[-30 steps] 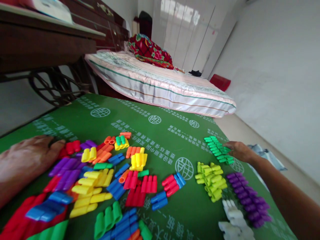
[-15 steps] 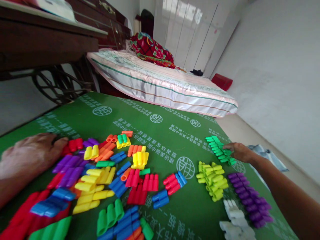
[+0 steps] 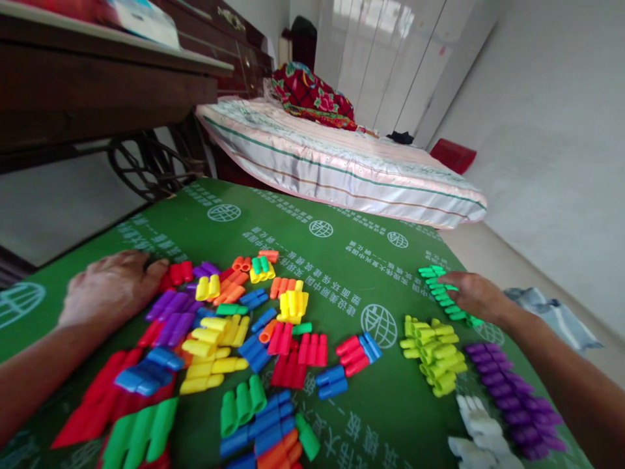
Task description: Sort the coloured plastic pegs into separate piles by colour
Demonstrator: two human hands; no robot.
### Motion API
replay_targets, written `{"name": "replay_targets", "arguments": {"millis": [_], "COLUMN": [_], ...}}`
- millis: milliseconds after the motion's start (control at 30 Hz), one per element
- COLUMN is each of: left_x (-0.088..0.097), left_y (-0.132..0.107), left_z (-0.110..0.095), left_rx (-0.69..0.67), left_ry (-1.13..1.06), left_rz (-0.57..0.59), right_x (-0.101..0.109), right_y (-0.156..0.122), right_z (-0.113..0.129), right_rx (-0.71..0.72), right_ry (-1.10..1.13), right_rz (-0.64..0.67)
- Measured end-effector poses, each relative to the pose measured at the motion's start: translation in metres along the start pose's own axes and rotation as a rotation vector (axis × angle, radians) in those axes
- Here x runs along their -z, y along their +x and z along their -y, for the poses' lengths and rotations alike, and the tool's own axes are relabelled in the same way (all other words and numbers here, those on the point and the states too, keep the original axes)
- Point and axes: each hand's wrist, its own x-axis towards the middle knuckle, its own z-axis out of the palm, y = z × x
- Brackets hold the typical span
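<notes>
My left hand (image 3: 111, 291) lies on the green mat (image 3: 312, 260) at the left edge of a mixed heap of coloured plastic blocks (image 3: 234, 339), its fingers curled against red blocks (image 3: 180, 272). My right hand (image 3: 473, 296) reaches to the far right and rests palm down on a row of bright green blocks (image 3: 442, 293), fingers stretched over them. Beside it lie a lime-yellow cluster (image 3: 432, 355), a purple row (image 3: 515, 400) and white blocks (image 3: 476, 430).
A dark wooden table with an iron frame (image 3: 146, 163) stands at the back left. Behind the mat lies a striped mattress (image 3: 342, 169) with a red floral bundle (image 3: 312, 94). A white wall and a grey cloth (image 3: 556, 312) are at the right.
The view has shifted right and slightly closer. My right hand has slid further over the green row. My left hand stays against the red blocks.
</notes>
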Motion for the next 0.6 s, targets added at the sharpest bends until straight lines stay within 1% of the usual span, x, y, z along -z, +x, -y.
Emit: {"name": "replay_targets", "arguments": {"millis": [67,133,233,300,367,433,500,600], "left_x": [-0.001,-0.001,0.001,0.004,0.007,0.009,0.009,0.006], "left_y": [-0.001,-0.002,-0.001,-0.001,-0.002,-0.003,-0.003,-0.001], "left_z": [0.000,-0.001,-0.005,-0.009,-0.013,-0.016,-0.015,-0.011], "left_rx": [-0.018,-0.030,0.023,0.052,0.044,0.038,0.032,0.041], "left_ry": [-0.026,-0.008,0.097,0.144,0.153,0.148,0.147,0.155], "left_rz": [-0.008,-0.006,0.042,0.070,0.077,0.076,0.079,0.076], "right_x": [0.012,0.026,0.042,0.046,0.044,0.037,0.028,0.021], "right_y": [0.002,0.002,0.001,0.002,0.004,0.007,0.010,0.013], "right_z": [0.046,0.098,0.169,0.207,0.234,0.252,0.263,0.271], "right_rx": [0.117,0.299,0.517,0.625,0.672,0.681,0.680,0.680], "right_ry": [0.045,0.166,0.264,0.253,0.208,0.152,0.111,0.086], "right_rz": [-0.027,-0.015,0.002,0.013,-0.002,-0.036,-0.061,-0.064]}}
